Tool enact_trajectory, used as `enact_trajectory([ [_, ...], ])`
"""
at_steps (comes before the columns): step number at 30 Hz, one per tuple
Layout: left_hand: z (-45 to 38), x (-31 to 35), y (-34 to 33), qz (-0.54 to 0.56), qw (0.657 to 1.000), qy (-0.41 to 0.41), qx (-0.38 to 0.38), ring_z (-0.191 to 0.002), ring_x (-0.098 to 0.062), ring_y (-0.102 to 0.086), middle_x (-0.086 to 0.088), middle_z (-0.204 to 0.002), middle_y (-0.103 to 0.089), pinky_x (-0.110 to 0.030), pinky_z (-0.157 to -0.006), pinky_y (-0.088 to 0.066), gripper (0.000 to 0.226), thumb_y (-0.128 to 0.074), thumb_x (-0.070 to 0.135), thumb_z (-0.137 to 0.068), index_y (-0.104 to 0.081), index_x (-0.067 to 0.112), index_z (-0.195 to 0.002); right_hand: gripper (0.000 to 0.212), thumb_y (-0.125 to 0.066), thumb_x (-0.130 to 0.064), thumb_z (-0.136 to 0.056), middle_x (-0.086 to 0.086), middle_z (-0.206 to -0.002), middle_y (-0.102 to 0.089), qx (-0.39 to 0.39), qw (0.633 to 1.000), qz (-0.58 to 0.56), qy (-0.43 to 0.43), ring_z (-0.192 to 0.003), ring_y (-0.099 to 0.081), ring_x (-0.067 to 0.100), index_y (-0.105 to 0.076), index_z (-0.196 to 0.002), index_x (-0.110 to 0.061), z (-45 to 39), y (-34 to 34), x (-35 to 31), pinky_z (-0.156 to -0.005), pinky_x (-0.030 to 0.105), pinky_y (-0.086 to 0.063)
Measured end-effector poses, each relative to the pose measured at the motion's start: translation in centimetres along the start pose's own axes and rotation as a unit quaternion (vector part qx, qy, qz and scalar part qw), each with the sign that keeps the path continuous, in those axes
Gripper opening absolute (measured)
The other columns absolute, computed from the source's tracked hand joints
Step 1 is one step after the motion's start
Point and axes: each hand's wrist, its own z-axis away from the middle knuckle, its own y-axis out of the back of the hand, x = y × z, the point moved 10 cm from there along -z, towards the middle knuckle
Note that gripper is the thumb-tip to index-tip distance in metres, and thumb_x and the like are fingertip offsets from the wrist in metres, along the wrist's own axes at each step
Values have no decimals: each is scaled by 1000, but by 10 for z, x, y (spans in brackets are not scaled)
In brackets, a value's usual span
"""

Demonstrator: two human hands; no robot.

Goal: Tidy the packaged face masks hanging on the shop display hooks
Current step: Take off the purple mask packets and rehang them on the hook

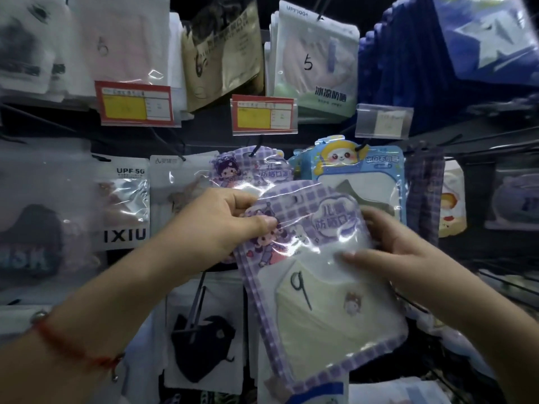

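I hold a purple checkered mask pack marked "9", tilted, in front of the display. My left hand pinches its upper left corner, thumb on the front. My right hand grips its right edge, thumb on the clear front and fingers behind. Behind it a matching purple pack hangs on a black hook. To its right hangs a blue cartoon pack.
Price tags jut out above on hook ends. White and gold packs hang in the top row, a "5" pack at centre. A black mask pack hangs below left. Bare black hooks stick out at right.
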Motion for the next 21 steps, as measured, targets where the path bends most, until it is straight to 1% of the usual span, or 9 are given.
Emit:
enact_trajectory([
  [3,-2,11,-16,-19,999,-32,-8,-81,-15,-75,1,-86,-78,-28,-79,-59,10,-73,10,-88,-76,15,-96,70,-75,-51,-73,-12,-123,-63,55,988,96,109,-109,-66,9,-45,-136,-44,1,11,-30,-91,38,-55],
  [6,-5,17,-31,-15,999,-38,-23,-84,-20,-76,-2,-87,-79,-35,-82,-60,10,-73,11,-87,-76,14,-97,59,-72,-49,-79,-17,-120,-60,99,949,248,167,-113,-59,4,-49,-133,-43,1,22,-52,-97,40,-51],
  [9,-9,24,-43,-9,999,-33,-32,-82,-16,-76,0,-86,-79,-28,-78,-60,12,-76,14,-84,-76,15,-95,47,-77,-35,-77,-14,-104,-64,123,945,255,162,-94,-62,1,-59,-120,-40,-2,45,-55,-90,39,-54],
  [12,-14,33,-57,-21,998,-36,-39,-73,-9,-74,4,-78,-77,-19,-70,-57,18,-78,28,-77,-75,15,-88,49,-79,-37,-75,-7,-104,-67,102,956,236,141,-89,-67,6,-61,-120,-37,-6,67,-45,-87,42,-56],
  [14,-19,41,-64,-47,997,-47,-24,-60,-3,-64,8,-66,-72,-14,-61,-49,28,-75,43,-71,-70,16,-75,51,-78,-44,-73,-4,-106,-68,97,959,228,139,-91,-68,10,-60,-120,-38,-5,81,-40,-87,44,-55],
  [16,-26,45,-73,-73,996,-52,-16,-58,-5,-56,4,-61,-66,-18,-60,-45,40,-69,56,-68,-66,15,-71,44,-78,-42,-75,-9,-104,-66,105,954,242,144,-88,-67,4,-60,-115,-37,-2,97,-37,-85,36,-55],
  [18,-33,52,-86,-89,994,-60,-18,-61,-14,-53,-11,-66,-65,-28,-66,-43,49,-66,64,-66,-67,16,-77,31,-78,-37,-77,-17,-94,-62,128,937,285,156,-80,-62,-1,-60,-102,-36,5,112,-39,-74,20,-49],
  [20,-39,58,-102,-81,994,-64,-26,-63,-16,-54,-15,-71,-67,-30,-69,-43,47,-64,65,-67,-67,19,-79,24,-77,-38,-78,-17,-86,-60,148,919,327,162,-76,-58,0,-58,-93,-36,13,128,-43,-66,19,-45],
  [21,-42,62,-111,-75,995,-65,-32,-63,-12,-56,-10,-69,-68,-27,-68,-45,41,-63,62,-70,-69,23,-78,24,-76,-39,-77,-15,-86,-60,156,914,338,161,-76,-58,1,-58,-92,-36,18,137,-43,-66,23,-47],
])
